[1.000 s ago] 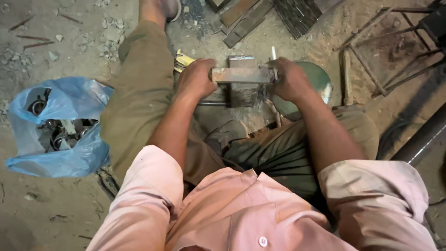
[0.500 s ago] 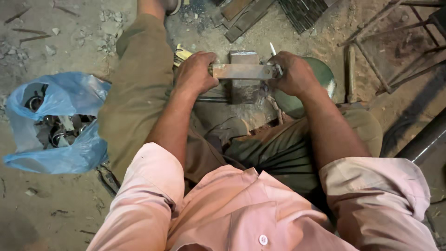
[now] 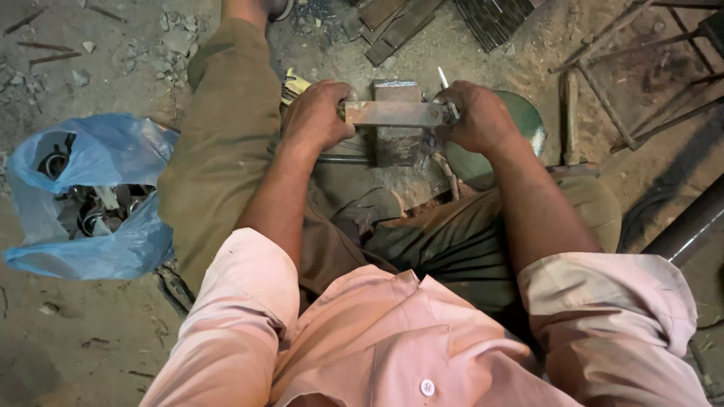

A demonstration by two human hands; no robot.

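Both hands, left (image 3: 315, 114) and right (image 3: 477, 117), are clenching the ends of a flat metal bar (image 3: 394, 113) across a steel block (image 3: 397, 136). The bar is looking stiff and heavy, best held at its ends.

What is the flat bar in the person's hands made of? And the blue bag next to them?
The flat bar, held between the left hand and right hand, looks like bare metal, probably steel: dull grey-brown, straight edges, rusty tint. The blue bag looks like thin plastic film: shiny, crinkled, partly see-through.
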